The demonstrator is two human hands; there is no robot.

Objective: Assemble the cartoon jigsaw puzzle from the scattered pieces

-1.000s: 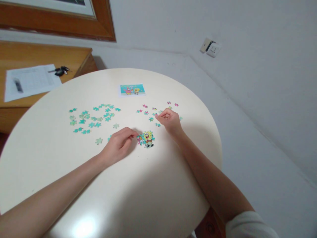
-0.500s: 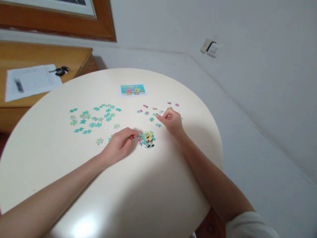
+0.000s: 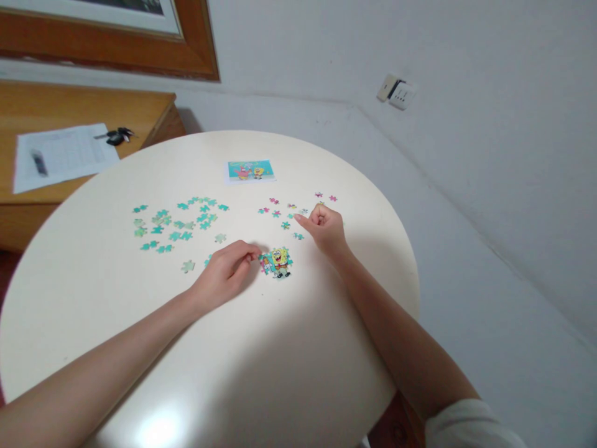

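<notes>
A small joined cluster of puzzle pieces (image 3: 277, 261) with a yellow cartoon figure lies near the middle of the round cream table (image 3: 140, 348). My left hand (image 3: 224, 274) rests on the table with its fingers closed, the fingertips touching the cluster's left edge. My right hand (image 3: 324, 229) is curled shut among the loose pink and teal pieces (image 3: 280, 214), its index finger pointing left at them; I cannot see what it holds, if anything. Several loose teal pieces (image 3: 177, 225) lie spread to the left. A small reference picture (image 3: 249, 170) lies at the table's far side.
A wooden cabinet (image 3: 140, 112) stands at the back left with a sheet of paper (image 3: 63, 155) and a dark bunch of keys (image 3: 115, 135) on it. A framed picture (image 3: 116, 31) hangs above. A wall socket (image 3: 396, 91) sits on the right wall.
My right hand has shifted slightly and its index finger now points left at the loose pieces. My left hand has stayed at the cluster.
</notes>
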